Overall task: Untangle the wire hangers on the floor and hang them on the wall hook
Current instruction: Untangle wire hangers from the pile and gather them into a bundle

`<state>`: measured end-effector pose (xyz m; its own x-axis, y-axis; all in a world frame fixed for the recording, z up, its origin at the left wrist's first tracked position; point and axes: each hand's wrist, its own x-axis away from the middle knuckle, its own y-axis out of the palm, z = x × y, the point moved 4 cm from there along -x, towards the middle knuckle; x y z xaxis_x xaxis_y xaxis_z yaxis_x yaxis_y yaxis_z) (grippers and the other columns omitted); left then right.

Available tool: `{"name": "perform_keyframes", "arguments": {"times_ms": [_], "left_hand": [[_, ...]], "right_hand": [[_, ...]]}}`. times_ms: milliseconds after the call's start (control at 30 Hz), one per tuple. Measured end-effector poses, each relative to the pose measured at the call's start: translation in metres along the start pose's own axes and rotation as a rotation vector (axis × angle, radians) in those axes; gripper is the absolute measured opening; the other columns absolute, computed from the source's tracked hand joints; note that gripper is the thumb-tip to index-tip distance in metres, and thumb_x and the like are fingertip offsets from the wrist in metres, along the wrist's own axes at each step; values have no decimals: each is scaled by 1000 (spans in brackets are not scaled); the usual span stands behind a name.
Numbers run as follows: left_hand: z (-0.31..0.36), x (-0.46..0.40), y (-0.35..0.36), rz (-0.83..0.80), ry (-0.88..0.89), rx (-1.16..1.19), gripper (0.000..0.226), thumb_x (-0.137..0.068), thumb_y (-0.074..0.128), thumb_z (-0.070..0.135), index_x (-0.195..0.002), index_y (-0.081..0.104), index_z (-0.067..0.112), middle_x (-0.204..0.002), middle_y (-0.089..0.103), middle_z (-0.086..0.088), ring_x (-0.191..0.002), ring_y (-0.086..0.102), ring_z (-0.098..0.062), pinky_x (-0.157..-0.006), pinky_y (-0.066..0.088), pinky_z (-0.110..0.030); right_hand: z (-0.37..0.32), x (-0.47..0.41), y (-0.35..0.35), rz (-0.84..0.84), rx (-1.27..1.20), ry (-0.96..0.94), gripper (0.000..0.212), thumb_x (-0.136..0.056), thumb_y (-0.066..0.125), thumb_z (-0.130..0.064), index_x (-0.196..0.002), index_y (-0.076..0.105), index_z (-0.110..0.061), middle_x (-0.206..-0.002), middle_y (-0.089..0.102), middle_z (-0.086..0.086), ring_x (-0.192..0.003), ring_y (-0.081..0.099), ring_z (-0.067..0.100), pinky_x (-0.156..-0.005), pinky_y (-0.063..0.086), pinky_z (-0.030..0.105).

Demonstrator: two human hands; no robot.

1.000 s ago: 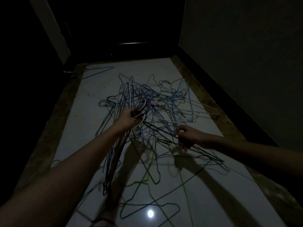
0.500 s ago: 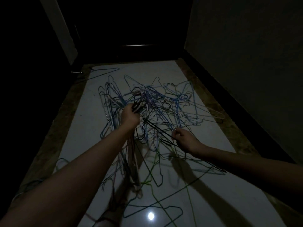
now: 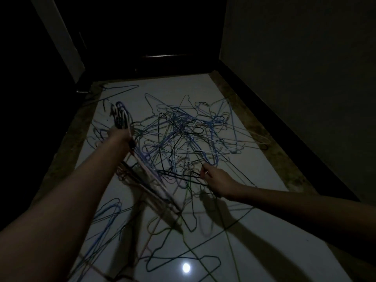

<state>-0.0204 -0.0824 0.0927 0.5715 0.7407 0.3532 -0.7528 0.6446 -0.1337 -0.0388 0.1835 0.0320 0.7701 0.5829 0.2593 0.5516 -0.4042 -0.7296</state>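
A tangled heap of wire hangers [image 3: 189, 137], blue, black, white and green, lies on the pale tiled floor [image 3: 254, 251]. My left hand [image 3: 120, 137] grips a bundle of hangers [image 3: 146, 176] just below their hooks; the hooks stick up above my fist and the bodies trail down toward me. My right hand [image 3: 215, 180] pinches a black hanger [image 3: 183, 176] at the near edge of the heap. No wall hook is in view.
Loose hangers lie apart from the heap: a blue one [image 3: 120, 91] at the far left, a dark one [image 3: 183, 267] near me, blue ones [image 3: 105, 222] under my left arm. A dark wall [image 3: 305, 78] runs along the right, a dark doorway [image 3: 152, 33] ahead.
My left hand has lifted its bundle up and to the left, away from the heap. My right hand stays at the heap's near edge, holding the black hanger.
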Motion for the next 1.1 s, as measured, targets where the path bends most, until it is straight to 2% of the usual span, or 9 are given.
{"name": "perform_keyframes", "arguments": {"times_ms": [33,167,333,467,533,633,767,967,1100], "left_hand": [[6,-2,-7,5,34,-31,42,-91,49,-5,-132,43,-5,-121,55,-28,-97,55,-33,-74,47,-36],[17,1,-23,5,133,-174,37,-90,46,-8,-127,47,-7,-70,41,-8,-58,37,-20,-52,33,-28],[20,9,-21,5,239,-284,30,-90,47,-6,-120,52,-4,-78,46,-14,-71,44,-28,-60,37,-33],[22,12,-14,-63,263,-294,25,-89,49,-7,-114,51,-11,-79,52,-26,-88,52,-35,-68,36,-34],[24,12,-12,-81,253,-300,28,-87,50,-9,-114,52,-13,-92,55,-33,-97,54,-38,-76,34,-34],[26,15,-9,-130,254,-337,8,-88,50,-8,-94,51,-3,-71,44,-15,-84,46,-28,-75,35,-35],[24,16,-9,-136,269,-345,10,-88,51,-6,-93,50,2,-67,43,-10,-75,46,-25,-72,37,-35],[22,21,-5,-144,254,-351,29,-86,53,-9,-115,54,-8,-98,57,-30,-81,54,-32,-66,47,-30],[17,21,-1,-184,218,-343,35,-86,53,-8,-120,52,-12,-76,50,-14,-71,47,-26,-63,39,-31]], "right_hand": [[4,2,1,-31,-17,13,13,-100,32,-15,-92,41,-12,-65,45,0,-53,41,14,-51,32,27],[12,0,2,-76,-229,47,21,-101,32,-15,-83,44,-17,-66,53,5,-56,52,18,-56,44,27],[-7,-5,5,-160,86,-144,14,-100,42,-25,-94,38,-12,-65,51,2,-54,48,17,-54,40,28],[-20,-9,5,119,256,-231,16,-99,41,-31,-94,33,-18,-66,50,3,-56,47,22,-53,34,31],[-28,-12,-6,264,162,-230,15,-99,41,-30,-93,32,-19,-64,49,1,-56,48,19,-50,31,31],[-28,-24,-24,340,-23,-162,15,-99,42,-26,-91,34,-15,-62,45,1,-53,42,15,-50,29,32],[-25,-39,-49,325,-210,-39,11,-100,40,-23,-96,42,-12,-69,45,-2,-60,42,14,-54,32,27],[-27,-55,-90,303,-618,30,11,-102,34,-22,-111,35,-17,-70,46,6,-57,39,15,-48,29,23],[-20,-52,-97,298,-847,168,36,-95,30,-1,-129,41,-1,-92,59,17,-62,38,15,-53,29,23]]}}
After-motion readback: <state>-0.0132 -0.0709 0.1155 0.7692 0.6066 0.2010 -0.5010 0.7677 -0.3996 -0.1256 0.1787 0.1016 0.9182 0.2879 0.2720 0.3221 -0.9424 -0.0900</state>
